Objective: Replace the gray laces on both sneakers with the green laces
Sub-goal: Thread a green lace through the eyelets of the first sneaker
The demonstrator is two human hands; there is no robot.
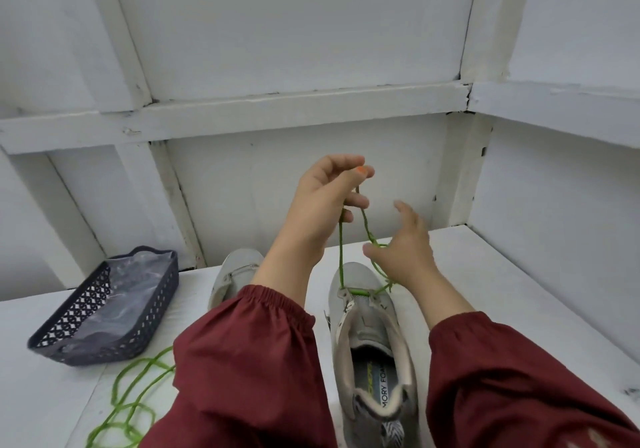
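White tabletop (502, 284), gray sneaker (374, 343) — pinching green lace (340, 257) up with left hand (322, 205), touching it with splayed right hand (408, 253).

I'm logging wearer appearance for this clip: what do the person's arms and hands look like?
Loose dark red long sleeves cover both arms; the left sleeve and right sleeve end in gathered elastic cuffs. The left hand and right hand are ungloved, no rings visible; a left-hand nail is painted orange.

Walls (294, 31): white panels, framed by white-painted beams (277, 108).
Surface (519, 302): white, tucked into the corner.
Light: soft, even.
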